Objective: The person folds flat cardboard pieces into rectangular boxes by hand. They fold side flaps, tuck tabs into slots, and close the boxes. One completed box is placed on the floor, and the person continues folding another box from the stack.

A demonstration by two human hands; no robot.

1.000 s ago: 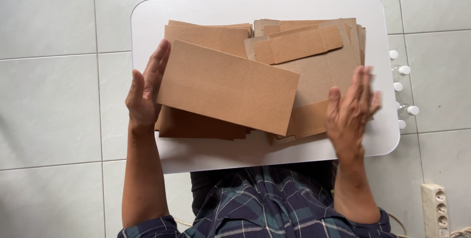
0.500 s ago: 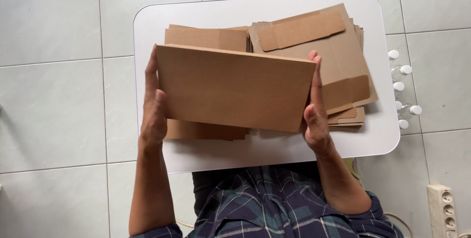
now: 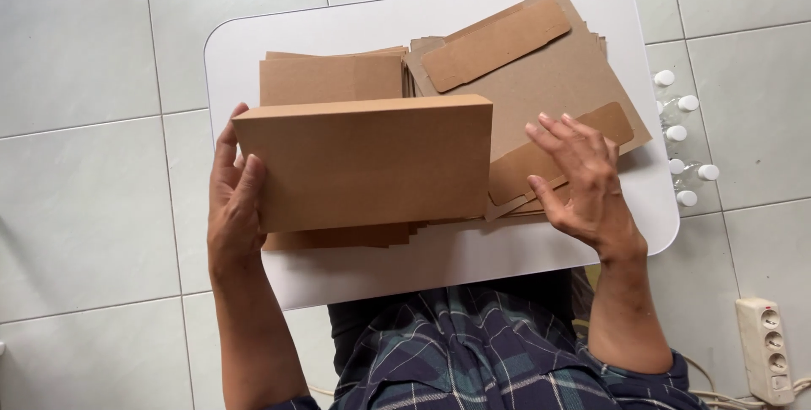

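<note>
Left hand [image 3: 235, 207] fingers clasp the left end of a folded brown cardboard box [image 3: 365, 163], held above the white table [image 3: 422, 258]. Right hand [image 3: 583, 178], fingers spread and empty, hovers right of the box over flat cardboard blanks [image 3: 541, 81]. The box looks light, stiff, crushable; best gripped by its ends.

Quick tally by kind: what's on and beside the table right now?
Folded-up cardboard box, held by the left hand: 1
Stacks of flat cardboard, the right hand on one: 2
White table: 1
White-capped clear bottles on the floor: 5 caps visible
Power strip: 1
Total: 10
</note>
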